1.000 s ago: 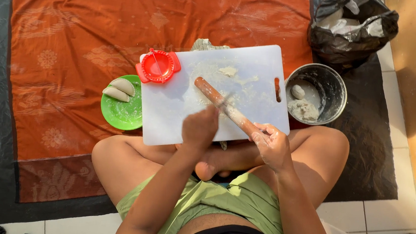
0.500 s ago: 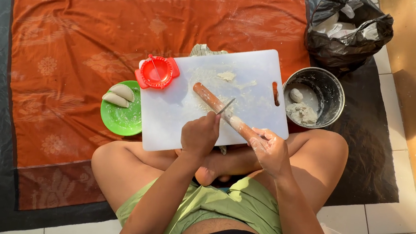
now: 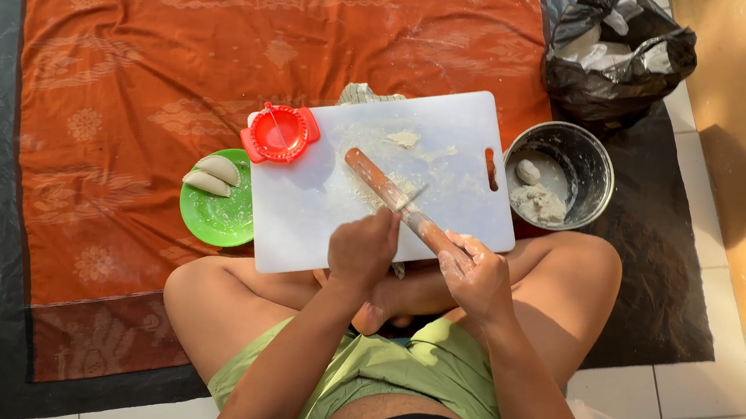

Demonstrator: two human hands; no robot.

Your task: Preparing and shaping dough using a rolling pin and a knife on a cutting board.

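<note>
I sit cross-legged behind a white cutting board (image 3: pixel 319 219) dusted with flour. My right hand (image 3: pixel 477 275) grips the near end of a wooden rolling pin (image 3: pixel 384 185) that lies slantwise over the board. My left hand (image 3: pixel 363 249) holds a small knife (image 3: pixel 410 197) with its blade against the pin's middle. A scrap of dough (image 3: pixel 403 138) lies near the board's far edge.
A red dumpling press (image 3: pixel 279 133) sits on the board's far left corner. A green plate (image 3: pixel 218 211) with two folded dumplings (image 3: pixel 212 176) lies left of the board. A metal bowl (image 3: pixel 572 154) with dough stands right, a black bag (image 3: pixel 620 56) beyond it. Orange cloth (image 3: pixel 182 44) covers the floor.
Both hands have stayed on the rolling pin, the left one shifting slightly along it with the knife. The view has tilted a little.
</note>
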